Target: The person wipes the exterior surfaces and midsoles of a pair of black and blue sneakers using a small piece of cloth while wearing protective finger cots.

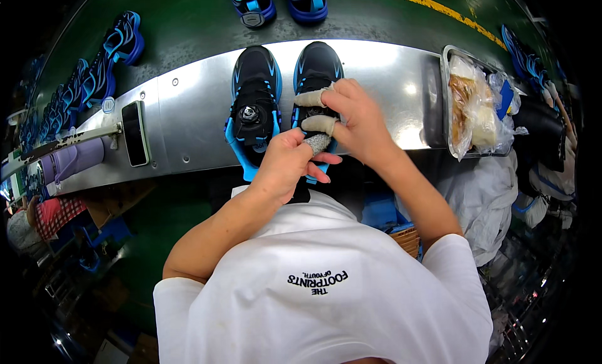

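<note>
Head view, looking straight down: a pair of black and blue shoes sits side by side on a brushed metal shelf (188, 122) that curves along a dark green belt (188, 25). The left shoe (254, 100) has smooth glossy panels, a round dial closure on its tongue and a bright blue heel tab hanging over the shelf edge. The right shoe (315, 66) is half hidden by the hands. The right hand (354, 116) lies over it, fingers curled loosely, two of them wrapped in pale cloth tape. The left hand (285, 163) is closed around a grey, rough-looking pad (318, 142), pressed against the right hand's taped finger just above the shoe's heel.

On the belt beyond stand two more blue shoes (279, 3), and a row of the same kind (100, 69) runs off to the left. A dark flat phone-like slab (134, 133) lies on the shelf. To the right, a metal tray (446, 100) holds crumpled clear plastic bags (476, 107).
</note>
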Tool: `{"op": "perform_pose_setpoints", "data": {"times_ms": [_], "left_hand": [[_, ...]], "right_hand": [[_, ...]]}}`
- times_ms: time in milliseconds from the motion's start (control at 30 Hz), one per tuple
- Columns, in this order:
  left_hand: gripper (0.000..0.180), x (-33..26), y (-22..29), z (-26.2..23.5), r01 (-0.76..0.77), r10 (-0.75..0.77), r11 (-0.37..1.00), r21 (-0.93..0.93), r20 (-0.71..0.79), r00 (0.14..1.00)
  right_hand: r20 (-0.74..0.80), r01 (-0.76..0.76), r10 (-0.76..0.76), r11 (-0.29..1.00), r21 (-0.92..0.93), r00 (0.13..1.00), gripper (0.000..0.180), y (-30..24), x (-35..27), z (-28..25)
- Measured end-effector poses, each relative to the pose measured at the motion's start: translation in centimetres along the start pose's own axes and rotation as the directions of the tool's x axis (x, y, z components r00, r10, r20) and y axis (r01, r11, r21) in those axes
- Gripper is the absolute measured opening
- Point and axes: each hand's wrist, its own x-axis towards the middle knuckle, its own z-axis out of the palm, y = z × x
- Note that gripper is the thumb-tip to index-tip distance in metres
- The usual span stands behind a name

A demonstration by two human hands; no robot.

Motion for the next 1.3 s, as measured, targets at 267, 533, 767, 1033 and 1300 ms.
{"op": "perform_pose_setpoints", "data": {"times_ms": [267, 533, 767, 1033, 1300], "left_hand": [[0.023, 0.2, 0.0, -0.2, 0.017, -0.017, 0.999, 0.049, 0.003, 1.000], [0.023, 0.2, -0.1, -0.3, 0.007, -0.008, 1.000, 0.014, 0.024, 1.000], [0.024, 0.2, -0.1, -0.1, 0.010, -0.010, 1.000, 0.030, 0.004, 1.000], [0.035, -3.4, 3.1, -1.0, 0.075, -0.126, 0.958, 0.277, 0.169, 0.978], [0.028, 1.7, 8.1, 1.0, -0.202, 0.259, -0.210, 0.957, 0.253, 0.932]], "right_hand": [[0.071, 0.029, -0.050, 0.962, 0.272, 0.996, 0.035, 0.9, 1.2, -1.1], [-0.130, -0.149, 0.167, 0.980, 0.133, 0.977, 0.033, -0.4, -0.1, 0.7], [-0.017, 0.087, -0.085, 0.992, 0.087, 0.996, 0.047, 0.9, 0.3, 0.3], [-0.158, -0.225, 0.288, 0.917, 0.329, 0.945, 0.055, 4.5, -0.6, -2.1], [-0.197, -0.026, 0.024, 1.000, -0.007, 0.980, 0.081, 2.9, -0.7, 2.6]]}}
